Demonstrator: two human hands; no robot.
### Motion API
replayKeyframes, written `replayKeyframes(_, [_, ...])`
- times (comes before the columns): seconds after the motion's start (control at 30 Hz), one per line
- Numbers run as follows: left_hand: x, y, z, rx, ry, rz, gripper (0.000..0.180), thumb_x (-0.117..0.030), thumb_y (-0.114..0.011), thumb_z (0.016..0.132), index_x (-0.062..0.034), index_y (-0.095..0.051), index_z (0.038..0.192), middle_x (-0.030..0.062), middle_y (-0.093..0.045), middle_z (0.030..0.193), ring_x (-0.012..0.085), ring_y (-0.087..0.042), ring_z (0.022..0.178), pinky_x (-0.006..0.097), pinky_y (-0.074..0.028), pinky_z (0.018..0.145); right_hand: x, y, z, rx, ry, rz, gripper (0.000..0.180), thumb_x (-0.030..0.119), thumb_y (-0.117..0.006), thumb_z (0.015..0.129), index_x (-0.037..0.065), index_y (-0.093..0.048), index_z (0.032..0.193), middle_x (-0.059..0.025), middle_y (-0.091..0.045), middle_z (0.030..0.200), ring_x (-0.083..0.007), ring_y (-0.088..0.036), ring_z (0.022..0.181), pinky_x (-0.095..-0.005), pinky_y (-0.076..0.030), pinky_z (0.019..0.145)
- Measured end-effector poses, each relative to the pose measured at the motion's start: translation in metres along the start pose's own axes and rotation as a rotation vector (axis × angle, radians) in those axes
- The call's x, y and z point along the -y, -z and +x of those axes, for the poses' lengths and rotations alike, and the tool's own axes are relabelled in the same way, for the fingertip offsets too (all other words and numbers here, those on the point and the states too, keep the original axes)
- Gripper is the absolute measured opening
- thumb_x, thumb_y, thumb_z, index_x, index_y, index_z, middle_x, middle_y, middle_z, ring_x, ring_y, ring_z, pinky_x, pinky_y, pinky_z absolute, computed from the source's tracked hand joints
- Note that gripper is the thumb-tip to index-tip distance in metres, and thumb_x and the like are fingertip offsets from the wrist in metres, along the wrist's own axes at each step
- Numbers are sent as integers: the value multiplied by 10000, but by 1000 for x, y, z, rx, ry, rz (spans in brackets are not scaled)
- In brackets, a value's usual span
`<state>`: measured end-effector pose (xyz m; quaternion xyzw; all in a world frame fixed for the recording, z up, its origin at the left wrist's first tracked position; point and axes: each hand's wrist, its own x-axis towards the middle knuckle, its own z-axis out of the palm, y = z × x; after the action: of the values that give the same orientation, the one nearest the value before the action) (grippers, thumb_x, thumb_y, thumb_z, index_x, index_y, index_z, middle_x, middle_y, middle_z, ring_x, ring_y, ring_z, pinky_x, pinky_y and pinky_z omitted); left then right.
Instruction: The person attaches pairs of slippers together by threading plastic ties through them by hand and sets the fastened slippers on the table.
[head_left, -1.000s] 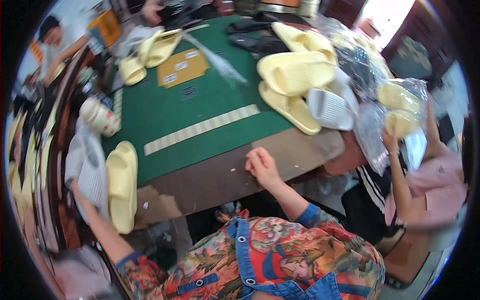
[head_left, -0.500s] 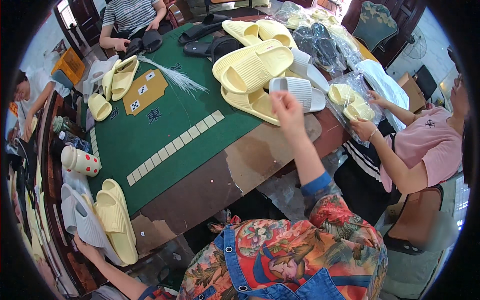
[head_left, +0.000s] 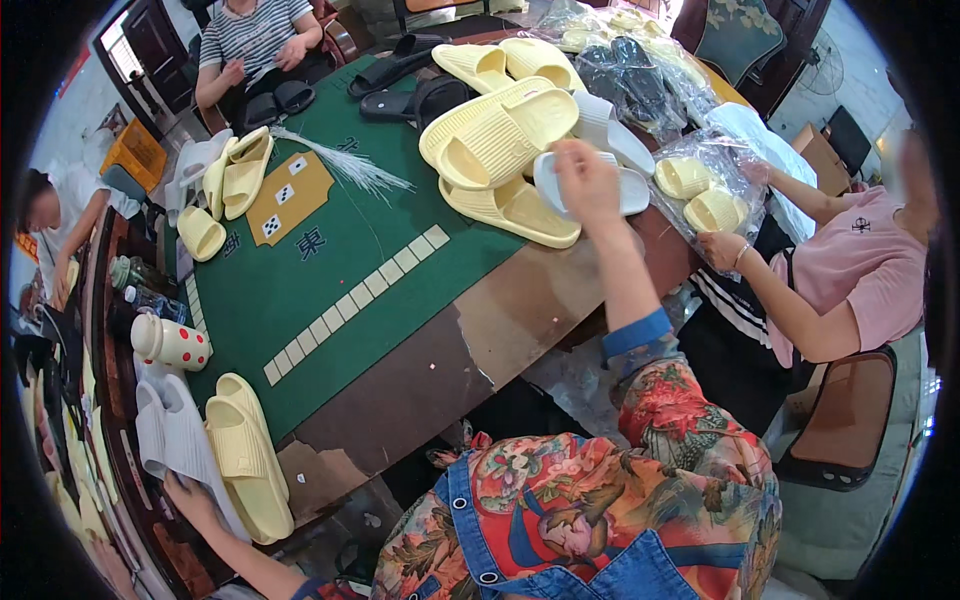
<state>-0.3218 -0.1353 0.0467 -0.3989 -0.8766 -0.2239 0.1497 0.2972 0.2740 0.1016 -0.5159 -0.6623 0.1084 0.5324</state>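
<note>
At the lower left my left hand [head_left: 192, 503] rests its partly hidden fingers on the edge of a light grey slipper [head_left: 190, 435], one of a pair standing side by side. Close beside it a pale yellow pair [head_left: 240, 455] lies on the table corner. My right hand [head_left: 588, 188] is raised with curled fingers in front of a white slipper [head_left: 634, 190]; what is in them, if anything, is hidden. Left of that hand yellow slippers [head_left: 500, 135] are stacked sole on strap.
A green mat [head_left: 330, 320] with a row of pale tiles covers the table. White strands [head_left: 350, 165] lie across it. A dotted cup [head_left: 172, 342] stands at the left edge. At right, a person's hand [head_left: 722, 248] holds bagged yellow slippers [head_left: 715, 208]. Black slippers [head_left: 425, 98] lie at the back.
My right hand has come in front of the white slipper, its fingers more curled. The grey pair at my left hand now stands straighter. The person across has let go of the black slippers.
</note>
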Motion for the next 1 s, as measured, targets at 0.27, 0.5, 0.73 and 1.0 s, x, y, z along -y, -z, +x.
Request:
replayKeyframes(0.27, [-55, 64, -43, -193, 0, 50, 320, -173, -456, 894, 17, -488, 1150, 170, -480, 1163, 289, -426, 1111, 355, -334, 936, -83, 49, 33, 203, -635, -86, 706, 514, -603, 704, 16, -463, 1185, -176, -549, 1078, -260, -570, 898, -363, -448, 745])
replayKeyframes(0.5, [-66, 69, -80, -311, 2, 191, 260, -134, -456, 890, 26, -538, 1078, 165, -499, 1114, 285, -494, 1023, 352, -405, 860, -107, 39, 90, -28, -728, 293, 675, 263, -724, 672, -41, -421, 1192, -125, -585, 1006, -213, -587, 839, -322, -477, 684])
replayKeyframes(0.73, [-126, 79, -92, -445, -93, 149, 207, -75, -488, 865, 40, -570, 1016, 173, -525, 1067, 274, -532, 963, 339, -444, 818, -126, 46, 108, 277, -846, 424, 300, 228, -695, 705, 25, -627, 917, -87, -629, 861, -190, -605, 699, -306, -484, 611])
replayKeyframes(1.0, [-234, 42, -132, -269, -385, -238, 89, -22, -531, 783, -23, -582, 856, 146, -580, 916, 303, -558, 852, 398, -453, 744, -82, 92, 23, -49, -673, 496, 309, 179, -634, 742, -3, -580, 986, -68, -594, 892, -172, -566, 814, -289, -448, 747])
